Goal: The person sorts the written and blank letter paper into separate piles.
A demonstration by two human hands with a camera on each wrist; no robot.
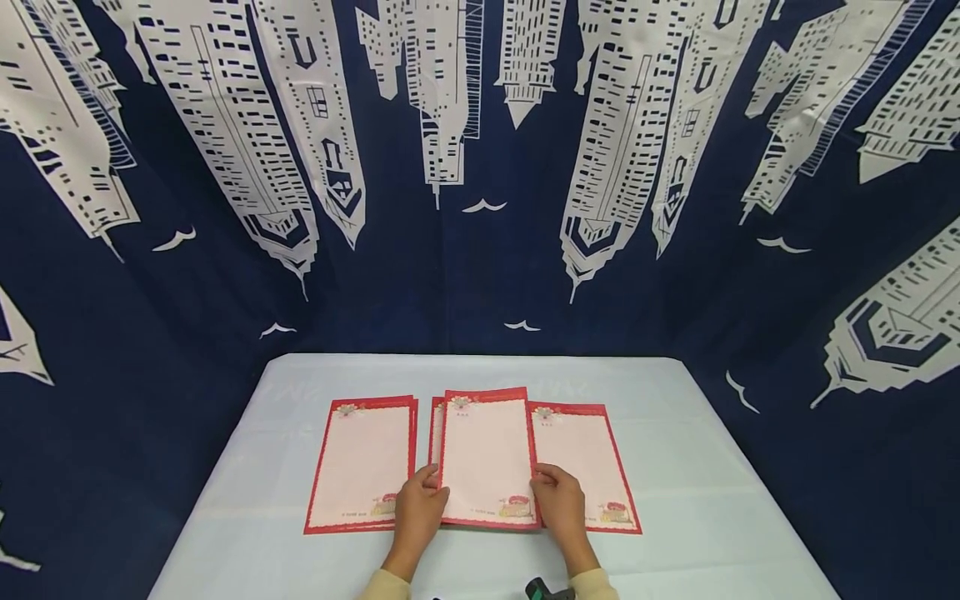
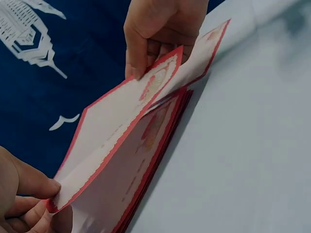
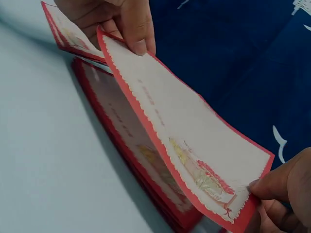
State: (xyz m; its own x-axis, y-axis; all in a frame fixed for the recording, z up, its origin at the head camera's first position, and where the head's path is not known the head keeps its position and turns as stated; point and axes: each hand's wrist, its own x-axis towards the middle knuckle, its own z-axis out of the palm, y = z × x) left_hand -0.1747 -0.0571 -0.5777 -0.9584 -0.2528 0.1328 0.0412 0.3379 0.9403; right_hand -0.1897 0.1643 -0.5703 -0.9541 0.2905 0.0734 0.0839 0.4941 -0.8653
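Note:
My left hand (image 1: 418,510) and right hand (image 1: 562,502) pinch opposite side edges of one red-bordered sheet of paper (image 1: 487,458). It has a flower at its upper left corner and a small coloured picture at lower right. In the left wrist view the sheet is raised and slightly bowed, over a stack of matching sheets (image 2: 146,158). Thumbs lie on the printed face, with fingers behind. In the head view the raised sheet hides most of that stack.
To the left lies another pile of red-bordered sheets (image 1: 360,462); to the right, a matching sheet (image 1: 581,467). All lie on a white-covered table (image 1: 697,500). A dark blue cloth with white buildings (image 1: 442,275) hangs behind. A black object (image 1: 546,590) is near my right sleeve.

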